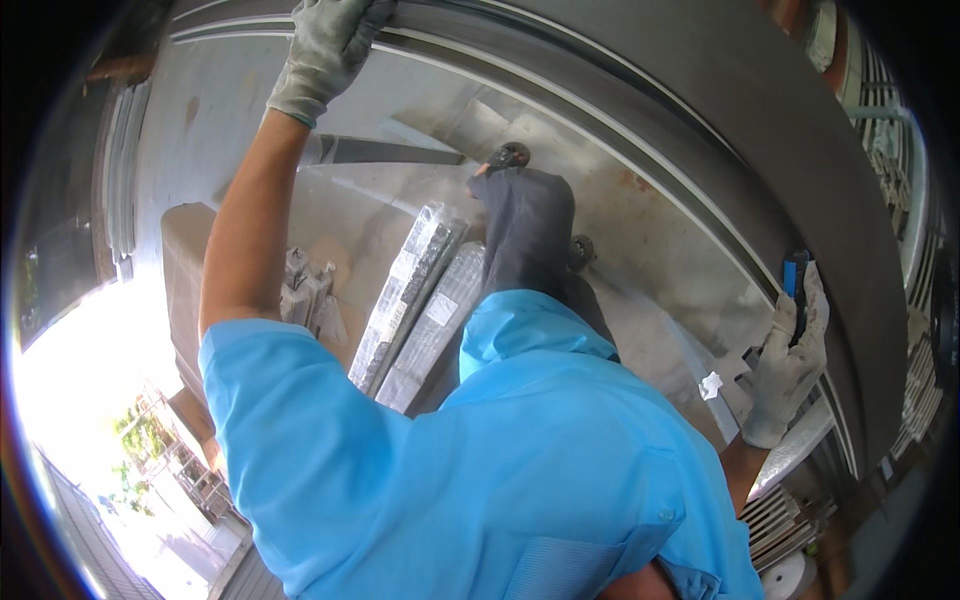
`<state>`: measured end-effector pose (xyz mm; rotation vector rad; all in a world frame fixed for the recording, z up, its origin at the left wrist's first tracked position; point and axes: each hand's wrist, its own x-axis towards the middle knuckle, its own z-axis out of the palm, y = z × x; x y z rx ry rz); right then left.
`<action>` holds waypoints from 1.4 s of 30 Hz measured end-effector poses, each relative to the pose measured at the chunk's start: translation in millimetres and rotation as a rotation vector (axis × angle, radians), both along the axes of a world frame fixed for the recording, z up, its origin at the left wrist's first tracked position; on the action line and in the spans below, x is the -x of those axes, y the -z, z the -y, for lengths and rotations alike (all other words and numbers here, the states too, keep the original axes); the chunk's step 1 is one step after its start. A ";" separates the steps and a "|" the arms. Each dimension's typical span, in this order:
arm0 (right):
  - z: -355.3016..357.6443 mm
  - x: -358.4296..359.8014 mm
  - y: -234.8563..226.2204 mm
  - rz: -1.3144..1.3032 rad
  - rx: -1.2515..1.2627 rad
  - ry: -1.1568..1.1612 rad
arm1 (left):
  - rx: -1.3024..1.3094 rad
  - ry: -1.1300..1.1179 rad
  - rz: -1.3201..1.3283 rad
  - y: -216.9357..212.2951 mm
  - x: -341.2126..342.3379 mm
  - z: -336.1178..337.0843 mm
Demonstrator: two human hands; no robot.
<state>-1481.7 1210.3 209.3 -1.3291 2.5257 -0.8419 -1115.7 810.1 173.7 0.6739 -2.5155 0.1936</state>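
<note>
My left hand (330, 50), in a grey work glove, is raised at the top and grips the edge of a long dark metal frame (700, 110) that arcs across the view. At the right, my right hand (790, 365), also gloved, is closed around a blue-handled tool (796, 285) held against the same frame's inner rail. The tool's tip is hidden behind the glove and the frame. My blue shirt fills the lower middle, with my dark trousers and shoes (525, 230) seen below it.
Two long plastic-wrapped bundles of metal profiles (420, 290) lie on the grey floor beside my legs. A brown cardboard box (185, 280) stands to the left. A white paper scrap (710, 385) lies near the frame. Bright daylight enters at lower left.
</note>
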 end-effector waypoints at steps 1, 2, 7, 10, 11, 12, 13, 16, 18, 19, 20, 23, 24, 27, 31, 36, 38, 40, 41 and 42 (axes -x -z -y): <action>-0.3 0.4 0.6 0.020 -0.003 0.000 | -0.023 -0.003 0.017 -0.9 -0.7 1.1; -1.7 1.5 1.0 0.045 0.000 0.036 | -0.043 -0.004 0.033 -2.4 -0.6 1.7; -4.2 1.8 6.1 -0.060 0.050 -0.006 | 0.003 -0.078 0.102 -1.5 -1.6 7.3; -5.0 -1.3 9.6 -0.100 0.040 0.022 | 0.003 -0.038 0.118 -3.7 0.4 6.3; -5.0 -2.8 10.8 -0.109 0.045 0.034 | -0.004 -0.038 0.134 -6.4 2.0 5.0; -5.2 -4.3 11.0 -0.120 0.048 0.047 | -0.013 -0.039 0.146 -9.8 3.6 3.7; -4.7 -6.1 11.5 -0.111 0.039 0.068 | -0.018 -0.028 0.163 -13.8 6.2 2.9; -0.9 -10.2 9.2 -0.116 0.043 0.119 | -0.058 0.020 0.294 -32.3 10.3 2.9; 3.6 -14.3 6.6 -0.155 0.032 0.167 | -0.043 0.158 0.355 -49.0 8.3 8.3; 5.9 -15.8 4.3 -0.095 0.024 0.208 | -0.050 0.241 0.369 -58.0 5.4 11.9; 8.1 -22.4 3.7 -0.063 0.044 0.254 | -0.047 0.326 0.386 -68.2 0.8 17.3; 21.2 -44.0 6.4 -0.049 0.118 0.345 | -0.112 0.558 0.349 -101.9 -16.1 37.5; 23.4 -54.0 7.5 -0.123 0.125 0.392 | -0.113 0.634 0.335 -108.8 -18.6 45.1; 32.3 -100.2 24.9 -0.054 0.199 0.760 | -0.265 0.847 0.357 -111.3 -12.9 71.4; 50.3 -158.8 43.2 0.187 0.450 1.066 | -0.542 0.981 0.388 -89.1 -4.6 96.8; 47.7 -209.7 42.8 0.184 0.609 1.171 | -0.566 0.963 0.254 -68.9 -5.0 109.0; 41.5 -213.5 37.0 0.168 0.604 1.177 | -0.423 0.863 0.183 -63.8 -6.9 108.5; 36.1 -207.7 31.5 0.125 0.606 1.118 | -0.435 0.716 0.139 -59.8 -8.7 108.4; 34.3 -201.2 29.1 0.138 0.613 1.110 | -0.376 0.723 0.080 -58.9 -9.4 109.4; 33.3 -192.1 26.4 0.136 0.625 1.114 | -0.337 0.696 0.043 -58.3 -9.4 110.9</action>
